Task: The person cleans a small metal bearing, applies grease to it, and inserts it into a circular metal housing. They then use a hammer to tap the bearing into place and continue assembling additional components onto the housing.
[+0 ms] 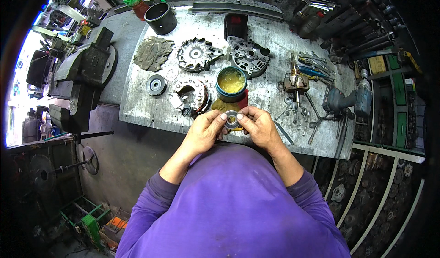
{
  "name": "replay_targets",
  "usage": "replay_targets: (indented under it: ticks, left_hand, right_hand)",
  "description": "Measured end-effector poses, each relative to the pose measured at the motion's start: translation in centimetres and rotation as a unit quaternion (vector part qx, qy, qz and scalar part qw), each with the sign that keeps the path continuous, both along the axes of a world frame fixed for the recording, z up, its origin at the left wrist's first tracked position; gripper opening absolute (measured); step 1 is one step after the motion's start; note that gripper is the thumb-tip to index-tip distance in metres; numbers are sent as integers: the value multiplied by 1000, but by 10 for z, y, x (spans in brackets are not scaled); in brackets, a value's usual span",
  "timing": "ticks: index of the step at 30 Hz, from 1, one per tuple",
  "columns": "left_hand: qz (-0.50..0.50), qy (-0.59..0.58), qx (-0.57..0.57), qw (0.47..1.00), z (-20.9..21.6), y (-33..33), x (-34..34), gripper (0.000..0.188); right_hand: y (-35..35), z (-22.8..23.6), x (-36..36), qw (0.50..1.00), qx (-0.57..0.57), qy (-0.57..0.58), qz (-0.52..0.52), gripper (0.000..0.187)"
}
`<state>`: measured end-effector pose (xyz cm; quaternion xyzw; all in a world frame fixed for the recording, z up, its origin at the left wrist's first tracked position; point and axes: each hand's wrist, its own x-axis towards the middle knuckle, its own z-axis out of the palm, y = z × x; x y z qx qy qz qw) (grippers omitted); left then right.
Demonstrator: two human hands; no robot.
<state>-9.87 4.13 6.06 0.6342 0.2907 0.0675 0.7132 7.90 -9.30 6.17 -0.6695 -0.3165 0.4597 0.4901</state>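
One metal ring (pixel 233 125) sat pinched between left hand (pixel 205 129) and right hand (pixel 260 126), fingers (pixel 250 112) closed on opposite sides of its rim | held by the near edge of the counter (pixel 133 113), in front of an open tin (pixel 230 97) of yellow paste (pixel 231 84) | from afar, I judged the step a two-handed hold; next move seemingly called for steadiness

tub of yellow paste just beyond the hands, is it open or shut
Open: the tub has nothing across its mouth, and the yellow paste inside shows plainly from above.
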Motion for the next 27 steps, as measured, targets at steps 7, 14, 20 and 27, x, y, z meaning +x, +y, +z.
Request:
replay_targets:
  ticks: [7, 14, 20, 27]
  left_hand:
    - [15, 14, 108, 994, 9, -5, -2, 42]
    - [13, 4, 135, 991, 15, -7, 1, 42]
    - [42, 12, 104, 994, 12, -14, -2, 41]
    - [94, 4, 166, 982, 9, -15, -4, 40]
  right_hand:
    - [1, -8, 5, 995, 30, 64, 72, 29]
    - [5, -14, -12, 988, 141, -62, 12, 32]
    - [10, -7, -14, 994, 95, -41, 37, 34]
    - [4, -7, -14, 992, 69, 76, 78, 37]
